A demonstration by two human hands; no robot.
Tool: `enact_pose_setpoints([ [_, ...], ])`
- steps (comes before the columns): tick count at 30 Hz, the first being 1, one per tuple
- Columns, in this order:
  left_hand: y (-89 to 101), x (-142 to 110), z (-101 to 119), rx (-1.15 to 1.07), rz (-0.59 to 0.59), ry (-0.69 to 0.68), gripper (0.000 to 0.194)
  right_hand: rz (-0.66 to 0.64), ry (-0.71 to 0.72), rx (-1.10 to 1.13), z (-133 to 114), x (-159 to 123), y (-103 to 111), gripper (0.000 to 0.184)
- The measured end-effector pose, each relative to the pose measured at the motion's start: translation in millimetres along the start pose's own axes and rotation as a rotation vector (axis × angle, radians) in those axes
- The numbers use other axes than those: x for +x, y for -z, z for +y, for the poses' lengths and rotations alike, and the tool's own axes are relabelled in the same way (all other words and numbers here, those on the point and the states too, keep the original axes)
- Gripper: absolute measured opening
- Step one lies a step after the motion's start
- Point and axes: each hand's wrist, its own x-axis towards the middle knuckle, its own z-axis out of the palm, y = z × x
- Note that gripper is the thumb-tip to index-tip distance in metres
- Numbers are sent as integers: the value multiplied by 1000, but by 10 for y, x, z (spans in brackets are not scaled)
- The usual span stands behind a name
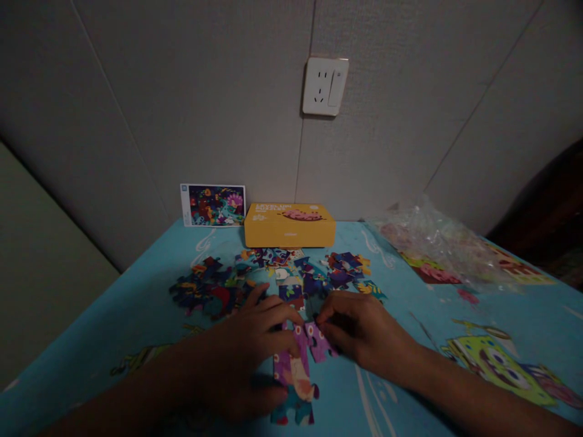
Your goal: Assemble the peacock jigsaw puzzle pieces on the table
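A joined strip of jigsaw puzzle, purple above and teal below, lies in front of me on the blue tablecloth. My left hand rests over its left side, fingers spread and fingertips on the pieces. At the strip's upper right, my right hand pinches a purple puzzle piece between thumb and fingers. That piece sits right beside the strip; whether the two interlock I cannot tell. Dark blue joined pieces stand just above, partly hidden by my left fingers.
Loose puzzle pieces lie heaped at the left, with more pieces at the right. A yellow puzzle box and a picture card stand against the wall. Clear plastic bags cover colourful sheets at the far right.
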Motion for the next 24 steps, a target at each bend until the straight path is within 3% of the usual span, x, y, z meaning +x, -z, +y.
enact_pose_setpoints([
  [5,-251,60,-34,123,223,-48,7,-24,54,-70,-8,-18,-47,14],
  [9,-339,58,-57,192,329,-78,8,-85,70,-137,-39,-33,-16,9],
  [11,-279,24,-59,179,267,-90,8,-142,87,-153,-57,-43,37,10],
  [15,-75,-38,-57,171,50,-130,45,-261,127,-188,-87,-71,138,37],
  [18,-4,-40,-60,135,25,-123,47,-275,138,-188,-81,-77,152,33],
  [24,-51,-36,-72,116,30,-77,53,-242,143,-135,-45,-45,112,30],
])
